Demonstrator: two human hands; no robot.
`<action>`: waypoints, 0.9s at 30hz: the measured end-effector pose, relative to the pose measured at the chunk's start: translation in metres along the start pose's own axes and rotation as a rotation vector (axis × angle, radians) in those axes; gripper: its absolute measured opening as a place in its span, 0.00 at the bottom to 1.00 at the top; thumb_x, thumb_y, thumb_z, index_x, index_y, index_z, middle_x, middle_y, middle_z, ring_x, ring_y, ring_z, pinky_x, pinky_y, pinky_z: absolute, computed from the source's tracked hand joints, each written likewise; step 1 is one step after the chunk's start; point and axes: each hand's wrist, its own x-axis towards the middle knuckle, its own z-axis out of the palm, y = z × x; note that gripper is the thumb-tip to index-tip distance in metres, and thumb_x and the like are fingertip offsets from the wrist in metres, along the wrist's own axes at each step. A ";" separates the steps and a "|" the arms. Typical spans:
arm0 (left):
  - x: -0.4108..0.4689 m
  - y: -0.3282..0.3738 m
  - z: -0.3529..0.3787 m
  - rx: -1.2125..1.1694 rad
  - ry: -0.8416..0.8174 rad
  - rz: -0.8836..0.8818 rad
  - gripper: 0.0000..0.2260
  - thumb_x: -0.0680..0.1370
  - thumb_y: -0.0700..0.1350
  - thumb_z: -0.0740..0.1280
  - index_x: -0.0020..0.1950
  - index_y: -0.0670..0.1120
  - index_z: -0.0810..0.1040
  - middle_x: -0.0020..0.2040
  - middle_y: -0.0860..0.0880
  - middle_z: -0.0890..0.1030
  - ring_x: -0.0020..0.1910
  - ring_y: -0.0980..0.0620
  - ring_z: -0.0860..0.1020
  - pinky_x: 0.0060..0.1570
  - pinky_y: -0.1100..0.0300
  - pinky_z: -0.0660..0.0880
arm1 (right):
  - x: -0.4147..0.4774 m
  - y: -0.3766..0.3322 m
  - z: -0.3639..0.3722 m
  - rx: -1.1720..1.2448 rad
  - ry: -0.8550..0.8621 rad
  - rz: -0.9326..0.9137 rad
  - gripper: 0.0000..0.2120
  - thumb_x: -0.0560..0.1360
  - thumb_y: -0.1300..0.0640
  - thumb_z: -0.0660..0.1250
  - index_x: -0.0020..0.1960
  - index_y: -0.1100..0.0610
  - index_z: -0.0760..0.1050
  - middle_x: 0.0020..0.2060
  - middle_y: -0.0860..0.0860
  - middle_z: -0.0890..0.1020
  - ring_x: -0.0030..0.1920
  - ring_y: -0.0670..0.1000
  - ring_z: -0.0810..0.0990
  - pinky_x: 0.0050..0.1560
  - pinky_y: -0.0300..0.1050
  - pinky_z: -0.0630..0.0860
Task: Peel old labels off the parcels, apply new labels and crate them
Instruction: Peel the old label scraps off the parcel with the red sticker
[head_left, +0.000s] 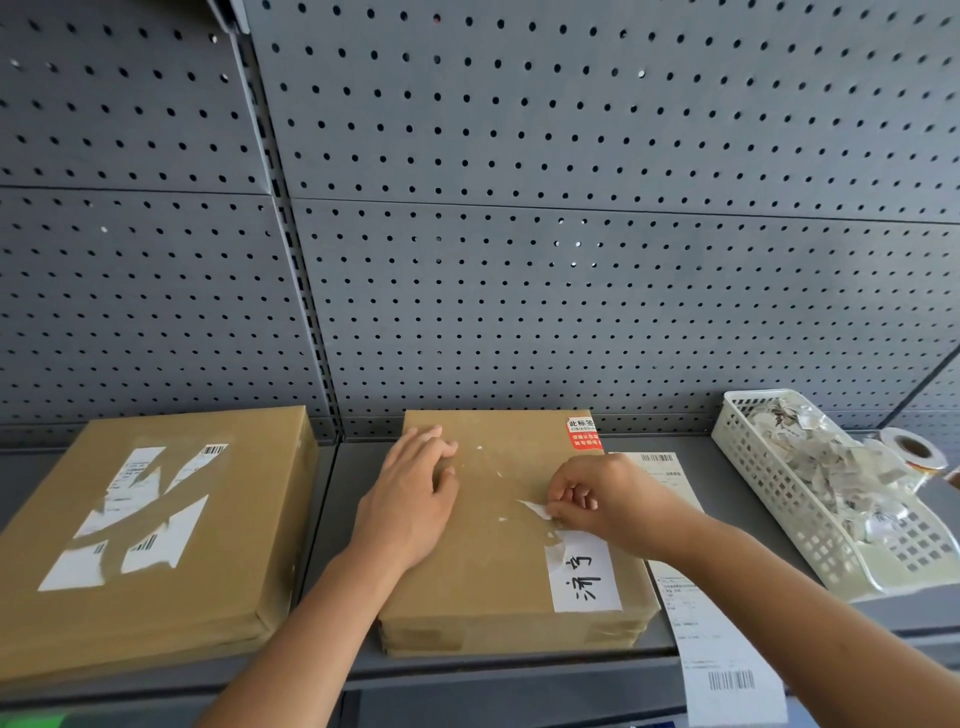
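Note:
A flat brown cardboard parcel (493, 551) lies on the grey shelf in the middle. My left hand (410, 499) presses flat on its top, fingers spread. My right hand (597, 501) pinches a thin white scrap of old label (535, 509) lifted off the parcel's top. A white label with handwritten characters (584, 571) sticks near the parcel's front right corner, and a red sticker (583, 434) at the far right corner. A second brown parcel (156, 535) with torn white label remnants (140, 519) lies to the left.
A long printed label strip with barcodes (722, 654) lies under the middle parcel's right side and hangs over the shelf edge. A white perforated basket (769, 493) of torn label scraps stands at the right, a label roll (911, 449) behind it. Grey pegboard (519, 234) backs the shelf.

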 end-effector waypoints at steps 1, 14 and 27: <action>0.000 0.000 -0.001 0.002 0.000 -0.002 0.16 0.85 0.52 0.55 0.72 0.59 0.70 0.78 0.66 0.59 0.79 0.65 0.48 0.69 0.48 0.67 | -0.001 0.000 -0.001 -0.019 -0.029 -0.027 0.01 0.73 0.61 0.73 0.43 0.57 0.82 0.38 0.47 0.81 0.39 0.45 0.77 0.39 0.29 0.72; 0.000 0.001 -0.002 -0.002 -0.004 -0.011 0.15 0.85 0.52 0.55 0.71 0.59 0.70 0.78 0.66 0.59 0.79 0.65 0.47 0.69 0.46 0.68 | 0.003 -0.005 0.013 -0.384 -0.055 -0.155 0.03 0.73 0.57 0.63 0.42 0.54 0.75 0.38 0.47 0.75 0.32 0.54 0.75 0.33 0.47 0.75; -0.001 0.002 -0.002 -0.004 -0.010 -0.016 0.15 0.85 0.52 0.55 0.72 0.59 0.70 0.78 0.66 0.58 0.79 0.65 0.47 0.70 0.43 0.67 | 0.009 -0.006 -0.003 -0.074 -0.148 0.029 0.02 0.74 0.58 0.72 0.46 0.55 0.80 0.37 0.43 0.79 0.38 0.37 0.76 0.40 0.30 0.72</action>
